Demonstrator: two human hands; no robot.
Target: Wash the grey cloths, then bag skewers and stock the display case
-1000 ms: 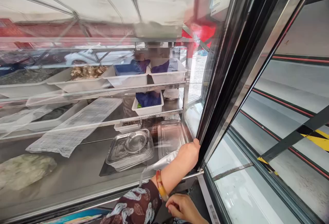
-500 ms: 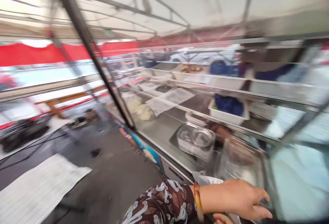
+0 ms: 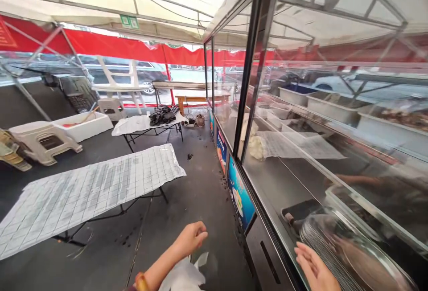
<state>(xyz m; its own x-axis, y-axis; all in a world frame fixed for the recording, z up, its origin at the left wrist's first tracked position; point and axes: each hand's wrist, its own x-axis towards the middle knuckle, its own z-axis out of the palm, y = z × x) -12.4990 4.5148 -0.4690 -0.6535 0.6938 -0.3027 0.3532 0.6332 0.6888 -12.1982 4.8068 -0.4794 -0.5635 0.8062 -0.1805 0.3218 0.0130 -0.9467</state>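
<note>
My left hand [image 3: 191,239], with an amber-coloured bangle [image 3: 143,281] at the wrist, hangs over the dark floor. Its fingers are curled in, and nothing shows between them. White thin material [image 3: 185,275] lies just below that wrist; its kind is unclear. At the lower right, my right hand [image 3: 316,268] has its fingers stretched out beside the edge of the glass display case [image 3: 279,224]. Nothing shows in it. Close by, a stack of round metal plates [image 3: 321,237] stands inside the case; whether my fingers touch it I cannot tell.
Two low folding tables with white covers stand left, one near [image 3: 113,179] and one farther off [image 3: 133,125]. Beyond them are a plastic stool [image 3: 50,139] and a white box [image 3: 83,124]. Inside the case, white tubs [image 3: 337,108] line a shelf.
My view has swung left along the aisle. My left hand has left the clear containers in the case and is now over the floor. My right hand now shows, extended by the case.
</note>
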